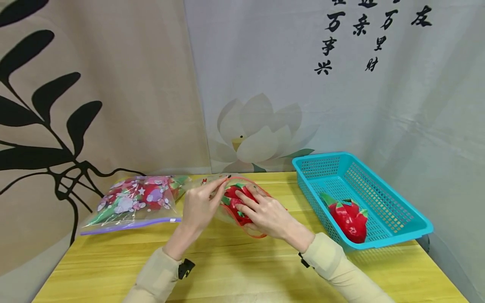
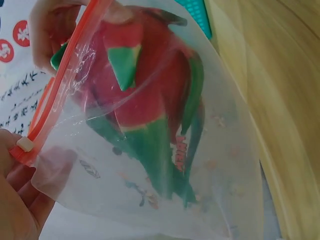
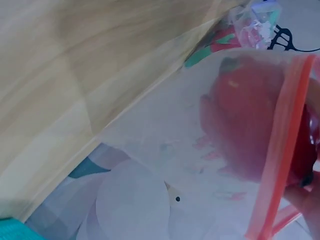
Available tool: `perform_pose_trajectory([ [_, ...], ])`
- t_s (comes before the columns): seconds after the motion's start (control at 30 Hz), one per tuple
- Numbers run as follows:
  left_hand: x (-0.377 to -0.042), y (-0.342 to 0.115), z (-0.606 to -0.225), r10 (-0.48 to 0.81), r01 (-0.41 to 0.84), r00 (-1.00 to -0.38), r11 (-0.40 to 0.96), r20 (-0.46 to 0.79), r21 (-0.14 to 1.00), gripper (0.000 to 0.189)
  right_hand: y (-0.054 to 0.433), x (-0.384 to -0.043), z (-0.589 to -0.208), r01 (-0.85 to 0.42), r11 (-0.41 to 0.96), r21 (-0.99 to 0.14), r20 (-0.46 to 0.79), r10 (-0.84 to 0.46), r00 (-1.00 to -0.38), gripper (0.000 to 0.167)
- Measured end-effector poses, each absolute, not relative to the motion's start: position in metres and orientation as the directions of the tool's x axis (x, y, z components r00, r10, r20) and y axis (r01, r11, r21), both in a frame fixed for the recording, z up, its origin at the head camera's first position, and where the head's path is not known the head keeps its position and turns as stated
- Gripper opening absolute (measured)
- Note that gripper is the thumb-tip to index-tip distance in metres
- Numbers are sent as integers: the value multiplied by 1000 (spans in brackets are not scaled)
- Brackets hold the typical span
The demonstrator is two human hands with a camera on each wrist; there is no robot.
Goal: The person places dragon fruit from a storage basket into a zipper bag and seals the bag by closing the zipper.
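Observation:
A clear zip bag [image 2: 235, 165] with a red-orange zip edge is held up over the table, its mouth open. My left hand [image 1: 201, 205] pinches the corner of that edge beside the white slider [image 2: 25, 144]. Inside the bag is a red toy dragon fruit [image 2: 155, 85] with green leaf tips, seen through the film in both wrist views. My right hand [image 1: 270, 215] reaches to the mouth, its fingers bent over the dragon fruit. In the head view the fruit shows between the two hands.
A filled zip bag [image 1: 142, 198] with a purple zip and printed pattern lies on the left of the wooden table [image 1: 212, 269]. At the right stands a blue-green plastic basket [image 1: 394, 202] with another dragon fruit [image 1: 350, 221] in it. A printed curtain [image 1: 257, 63] hangs behind.

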State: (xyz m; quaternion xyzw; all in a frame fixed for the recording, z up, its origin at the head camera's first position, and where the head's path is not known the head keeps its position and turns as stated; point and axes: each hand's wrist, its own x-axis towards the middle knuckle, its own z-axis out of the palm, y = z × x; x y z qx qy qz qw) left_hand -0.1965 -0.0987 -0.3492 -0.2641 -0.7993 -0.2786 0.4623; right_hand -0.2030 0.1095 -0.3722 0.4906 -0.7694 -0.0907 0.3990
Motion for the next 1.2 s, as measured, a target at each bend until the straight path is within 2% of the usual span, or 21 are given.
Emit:
perform_pose_trajectory([
  [0.13, -198, -98, -348, 169, 680, -441, 704, 881, 206, 13, 110, -205, -373, -672, 457, 582, 494, -856, -155, 53],
  [0.3, -198, -98, -348, 175, 693, -434, 692, 884, 203, 12, 107, -208, -372, -654, 446, 612, 483, -865, -138, 43],
  [0.5, -197, -98, -348, 180, 704, -434, 680, 883, 207, 13, 104, -211, -377, -628, 451, 634, 450, -876, -175, 46],
  [0.67, -196, -98, -347, 189, 716, -431, 667, 882, 207, 13, 102, -213, -381, -617, 448, 647, 434, -882, -185, 36],
  [0.8, -196, -98, -347, 188, 718, -433, 663, 881, 212, 12, 99, -215, -381, -605, 466, 645, 441, -874, -203, 36],
  [1.03, -195, -99, -349, 198, 704, -466, 674, 862, 225, 13, 96, -217, -384, -601, 482, 638, 369, -876, -311, 35],
  [1.2, -195, -100, -354, 213, 696, -478, 684, 852, 220, 13, 94, -218, -393, -615, 480, 626, 340, -877, -338, 31],
])
